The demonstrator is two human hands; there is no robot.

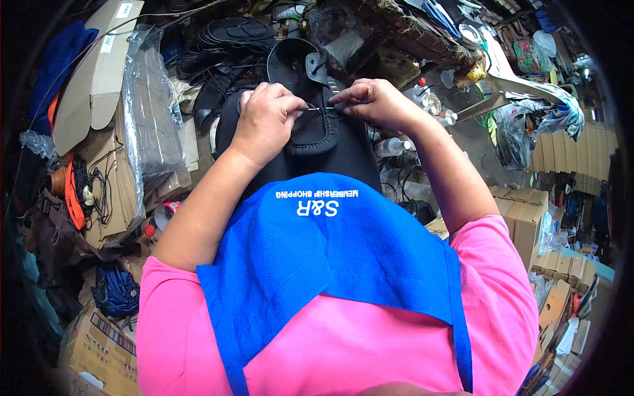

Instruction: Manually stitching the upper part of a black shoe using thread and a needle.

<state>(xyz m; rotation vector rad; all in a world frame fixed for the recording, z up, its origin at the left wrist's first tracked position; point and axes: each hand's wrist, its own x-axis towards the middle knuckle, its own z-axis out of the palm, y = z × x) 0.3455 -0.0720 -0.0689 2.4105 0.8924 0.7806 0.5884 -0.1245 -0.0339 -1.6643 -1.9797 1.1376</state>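
A black shoe (314, 140) lies over my dark-clad lap, its rounded toe with a stitched seam facing me and its open heel end farther away. My left hand (269, 117) is closed at the shoe's left side, thumb and forefinger pinched at its edge. From the right, my right hand (375, 103) pinches with thumb and forefinger close to the seam. A thin pale thread (321, 109) runs across the shoe between both hands. The fingertips partly hide its ends; no needle can be made out. A black flap or tongue (316, 66) stands up behind the seam.
Coils of black cord-like material (228, 46) lie beyond my left hand. Flattened cardboard (99, 72) and plastic-wrapped sheets (153, 112) lean at the left. Clear bottles (392, 146) stand by my right forearm. Cardboard boxes (522, 214) are stacked at the right.
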